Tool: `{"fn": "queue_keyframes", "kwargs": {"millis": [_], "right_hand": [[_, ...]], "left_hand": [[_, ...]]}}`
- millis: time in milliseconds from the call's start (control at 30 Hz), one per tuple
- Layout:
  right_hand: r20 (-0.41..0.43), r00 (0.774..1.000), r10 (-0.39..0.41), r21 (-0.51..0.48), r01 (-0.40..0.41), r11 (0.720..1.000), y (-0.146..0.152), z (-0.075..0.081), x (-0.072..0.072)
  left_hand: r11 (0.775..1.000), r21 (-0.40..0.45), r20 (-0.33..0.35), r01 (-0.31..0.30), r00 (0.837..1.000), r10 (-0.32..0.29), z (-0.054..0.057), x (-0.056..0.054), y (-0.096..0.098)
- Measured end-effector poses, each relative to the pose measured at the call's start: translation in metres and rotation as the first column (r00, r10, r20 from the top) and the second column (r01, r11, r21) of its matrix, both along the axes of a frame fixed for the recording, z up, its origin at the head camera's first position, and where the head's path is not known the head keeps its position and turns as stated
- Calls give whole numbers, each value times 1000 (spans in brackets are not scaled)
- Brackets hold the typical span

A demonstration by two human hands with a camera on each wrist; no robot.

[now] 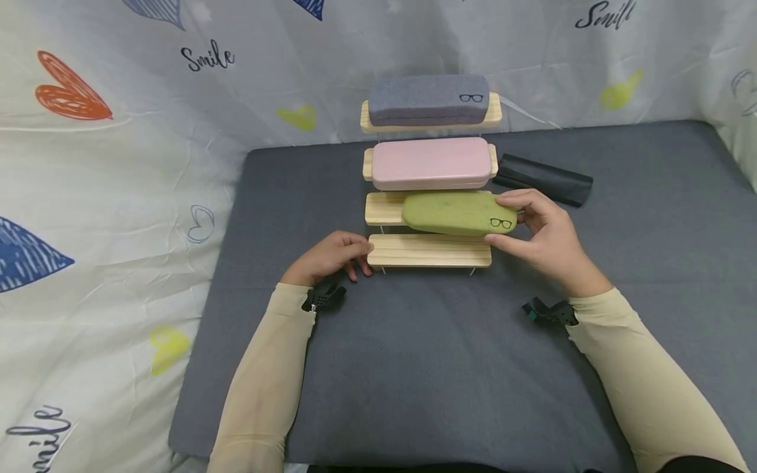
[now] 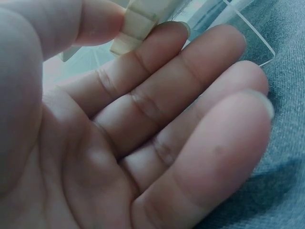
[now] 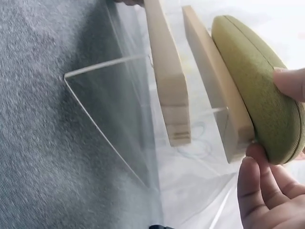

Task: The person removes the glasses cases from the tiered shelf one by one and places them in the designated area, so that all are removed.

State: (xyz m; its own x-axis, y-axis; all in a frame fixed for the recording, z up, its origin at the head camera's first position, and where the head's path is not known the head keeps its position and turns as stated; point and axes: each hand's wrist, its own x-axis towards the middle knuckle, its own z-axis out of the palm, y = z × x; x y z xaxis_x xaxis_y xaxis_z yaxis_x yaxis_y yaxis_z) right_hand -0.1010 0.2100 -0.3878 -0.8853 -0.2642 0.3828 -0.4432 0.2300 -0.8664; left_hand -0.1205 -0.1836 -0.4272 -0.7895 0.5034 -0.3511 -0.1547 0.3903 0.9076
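My right hand point(image 1: 547, 236) holds a green glasses case point(image 1: 458, 213) by its right end, thumb in front and fingers behind. The case lies over the second wooden board from the front of a tiered display stand, shifted toward the board's right end. In the right wrist view, the green case point(image 3: 252, 81) sits against that board point(image 3: 219, 86). My left hand point(image 1: 334, 256) pinches the left end of the bare front board point(image 1: 428, 251) between thumb and index finger. The left wrist view shows the other fingers loosely bent beside the board's end point(image 2: 135, 28).
A pink glasses case point(image 1: 434, 163) lies on the third board, and a grey glasses case point(image 1: 428, 100) on the top one. Right of the stand is a black case point(image 1: 544, 179) on the grey cloth point(image 1: 414, 368). Clear side panels point(image 3: 109, 105) support the boards. A printed curtain point(image 1: 148, 164) hangs behind.
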Motion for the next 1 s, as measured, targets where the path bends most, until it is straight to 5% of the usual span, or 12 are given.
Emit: {"fn": "queue_keyframes", "kwargs": {"millis": [500,800,1000], "right_hand": [[-17,993,116,-101,-117,988,22,3,-6],[12,994,111,-114,-109,987,27,8,-13],[17,998,55,-132,-52,990,35,4,1]], "left_hand": [[1000,-12,0,-1,1000,1,1,0,1],[1000,12,-8,-24,1000,24,3,1,-3],[1000,30,-11,4,1000,-4,1,1,-1]]}}
